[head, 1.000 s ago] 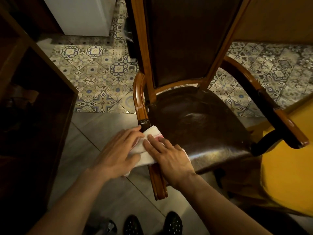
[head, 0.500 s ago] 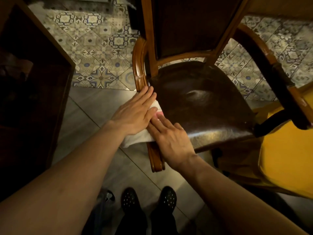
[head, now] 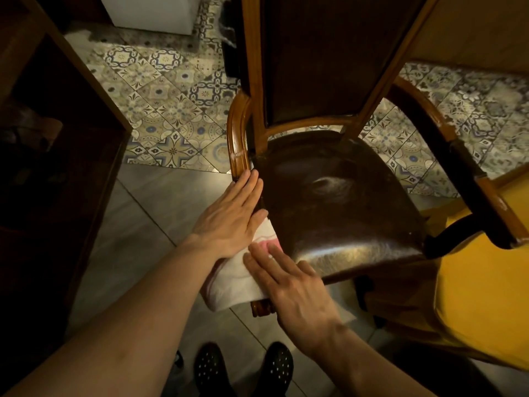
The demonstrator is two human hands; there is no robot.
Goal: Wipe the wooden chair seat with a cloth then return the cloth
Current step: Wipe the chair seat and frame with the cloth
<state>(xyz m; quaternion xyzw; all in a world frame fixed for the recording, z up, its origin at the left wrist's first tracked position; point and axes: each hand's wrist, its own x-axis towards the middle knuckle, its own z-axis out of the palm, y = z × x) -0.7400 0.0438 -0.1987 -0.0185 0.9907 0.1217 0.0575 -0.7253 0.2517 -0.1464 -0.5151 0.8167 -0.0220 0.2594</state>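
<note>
A wooden armchair with a dark glossy seat [head: 337, 202] stands in front of me. A white cloth with a pink patch [head: 237, 279] is draped over the chair's left armrest [head: 237, 144], near its front end. My left hand [head: 229, 222] lies flat with fingers straight, palm pressed on the cloth, fingertips reaching up the armrest beside the seat edge. My right hand [head: 292, 287] also lies flat on the cloth, fingers pointing up-left, just below the left hand. Most of the cloth is hidden under both hands.
A dark wooden cabinet [head: 65, 156] stands at the left. A yellow cushion [head: 481, 293] sits at the right under the chair's right armrest [head: 469, 179]. Patterned tiles [head: 171, 110] lie behind, grey floor below. My black shoes [head: 243, 368] are at the bottom. A white appliance [head: 151, 10] is top left.
My left hand has slid forward along the armrest, away from me, over the cloth. My right hand stays on the cloth's near part. The camera has shifted.
</note>
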